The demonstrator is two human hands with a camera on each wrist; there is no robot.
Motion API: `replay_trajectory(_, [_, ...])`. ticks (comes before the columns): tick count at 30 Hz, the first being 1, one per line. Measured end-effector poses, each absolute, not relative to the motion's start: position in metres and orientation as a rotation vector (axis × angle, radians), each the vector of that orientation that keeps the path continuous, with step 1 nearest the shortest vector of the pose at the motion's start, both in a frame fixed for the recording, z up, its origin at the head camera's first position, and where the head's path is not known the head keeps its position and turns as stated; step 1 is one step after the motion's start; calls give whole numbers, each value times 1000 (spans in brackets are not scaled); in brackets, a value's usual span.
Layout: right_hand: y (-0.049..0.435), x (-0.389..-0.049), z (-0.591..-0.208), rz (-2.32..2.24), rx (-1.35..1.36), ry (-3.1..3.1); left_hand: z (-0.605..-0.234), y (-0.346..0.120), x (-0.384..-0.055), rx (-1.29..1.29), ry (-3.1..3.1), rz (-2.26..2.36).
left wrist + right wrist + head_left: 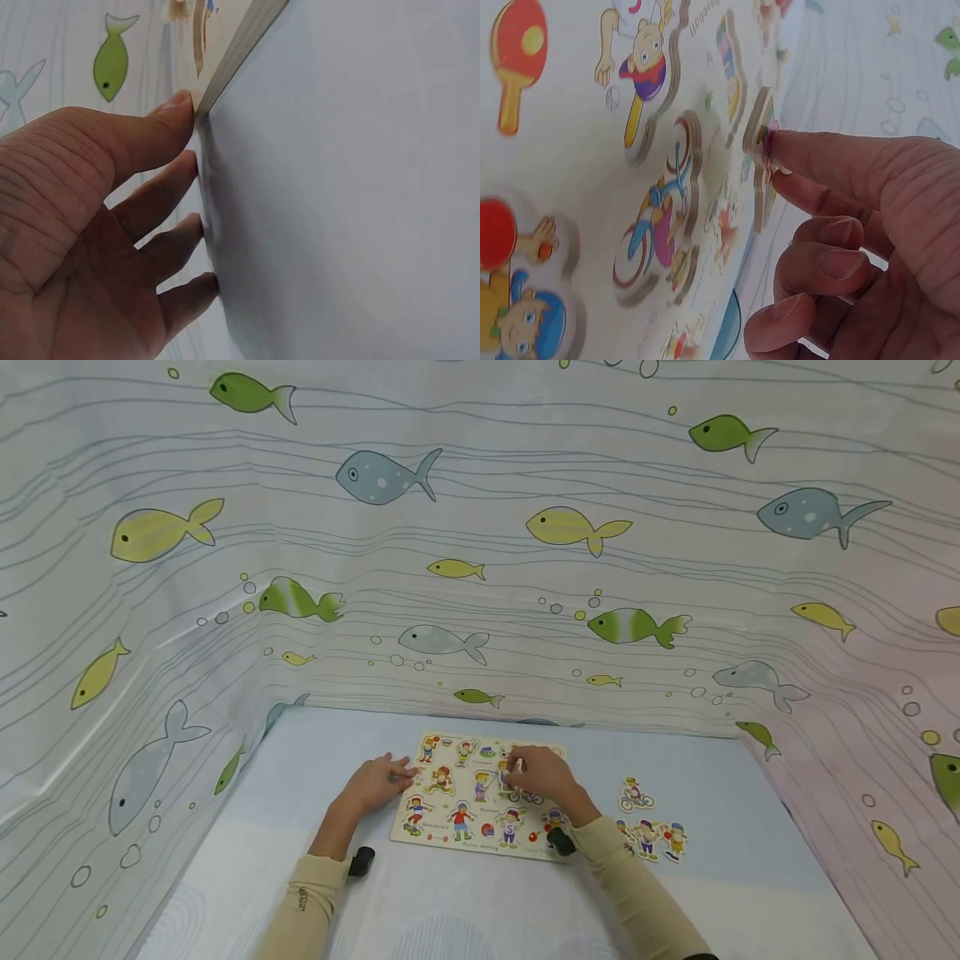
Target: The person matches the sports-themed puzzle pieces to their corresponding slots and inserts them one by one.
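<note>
Presently, the work looks partway along, though this is a judgement only. Board (pixel 465 777) lies on the surface (pixel 375 910), lower centre of the head frame, rows of coloured figures (pixel 461 821) across it. From this view, cannot tell which figures are seated pieces and which are prints inside recesses. In the right wrist frame, the bike recess (pixel 656 210), left of centre, appears unfilled. Left to do, apparently: the piece (pixel 757 146) in hand, plus four loose ones at the lower right of the head frame, namely a bike piece (pixel 636 794) and, below it, a close group of three pieces (pixel 647 840), the leftmost partly hidden by the right sleeve (pixel 637 885). Right hand (pixel 542 770) is over the upper right part of the board, pinching the piece between thumb and forefinger, other fingers curled in toward the palm. Piece shows nearly edge-on in the right wrist frame; contact with the board cannot be confirmed. Left hand (pixel 380 782), at the board's left edge, is loosely spread, gripping nothing; thumb tip touches the board's edge, probably steadying it.
</note>
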State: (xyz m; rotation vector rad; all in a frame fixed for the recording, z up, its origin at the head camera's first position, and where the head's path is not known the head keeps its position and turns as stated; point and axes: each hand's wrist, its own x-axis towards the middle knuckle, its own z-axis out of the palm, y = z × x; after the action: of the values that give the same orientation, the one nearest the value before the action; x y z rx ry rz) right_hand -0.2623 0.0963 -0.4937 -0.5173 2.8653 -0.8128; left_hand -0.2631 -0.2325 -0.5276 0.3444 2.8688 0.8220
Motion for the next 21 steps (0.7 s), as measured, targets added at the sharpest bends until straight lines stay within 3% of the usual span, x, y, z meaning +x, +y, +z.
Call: replay_trajectory(21, [62,-265,-502,-811,-479,2824,-525,-231,-262,328,2865,829])
